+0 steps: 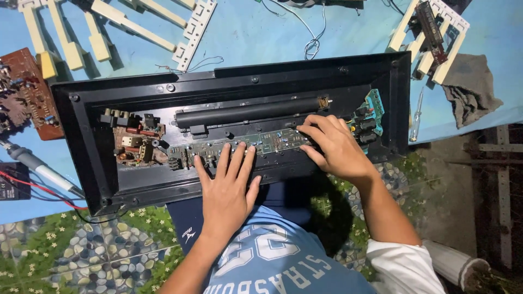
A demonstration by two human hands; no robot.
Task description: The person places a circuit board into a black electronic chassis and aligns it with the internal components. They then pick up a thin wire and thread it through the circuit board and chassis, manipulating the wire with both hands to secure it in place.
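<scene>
A black plastic keyboard housing (229,81) lies open on a blue table, its inside facing up. A long narrow green circuit board (272,141) runs along its middle, below a black tube (245,112). My left hand (227,185) lies flat, fingers spread, on the left part of that board. My right hand (332,144) rests on the board's right part, fingers curled onto it, beside a small teal board (373,106) with black parts. A brown component board (133,142) sits at the housing's left end.
Cream piano-key strips (109,32) lie at the back left and back right (436,38). A brown circuit board (24,90) and a soldering iron (38,166) are at left. A screwdriver (417,117) and grey rag (471,87) lie at right. Pebble-pattern floor below.
</scene>
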